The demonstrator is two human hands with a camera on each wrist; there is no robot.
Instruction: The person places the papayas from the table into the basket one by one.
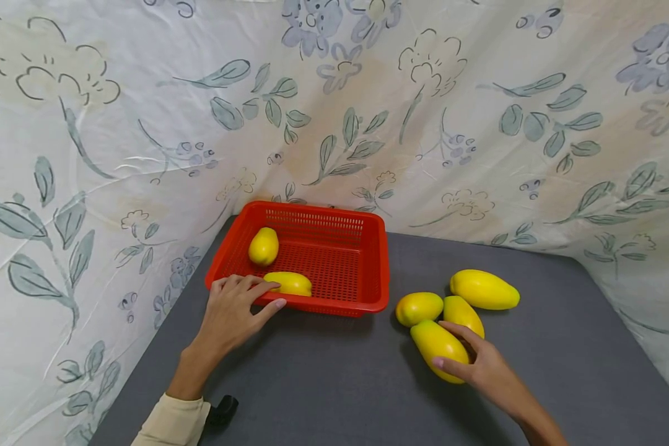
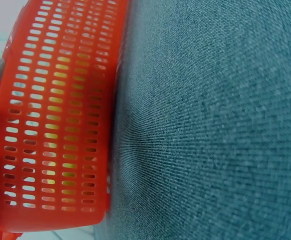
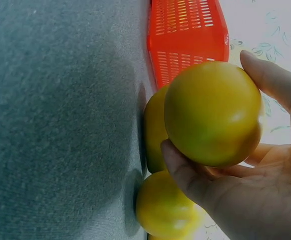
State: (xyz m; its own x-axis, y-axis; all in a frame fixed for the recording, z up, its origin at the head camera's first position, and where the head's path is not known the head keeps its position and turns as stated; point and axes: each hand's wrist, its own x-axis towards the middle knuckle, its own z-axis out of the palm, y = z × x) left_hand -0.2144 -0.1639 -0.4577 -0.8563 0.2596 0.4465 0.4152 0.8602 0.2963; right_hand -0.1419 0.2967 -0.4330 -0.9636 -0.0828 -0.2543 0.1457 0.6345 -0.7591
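A red plastic basket with slotted walls holds two yellow mangoes, one mango at its back left and another mango along the front wall. My left hand grips the basket's front rim near the left corner, fingers over the edge and thumb outside. Thumb and fingers of my right hand hold a yellow mango with a greenish end, also large in the right wrist view. Beside it lie a round-looking mango, a partly covered mango and a longer mango.
The dark grey tabletop carries everything. Floral cloth hangs behind the table and along its left and right sides. A small black object sits beside the left cuff.
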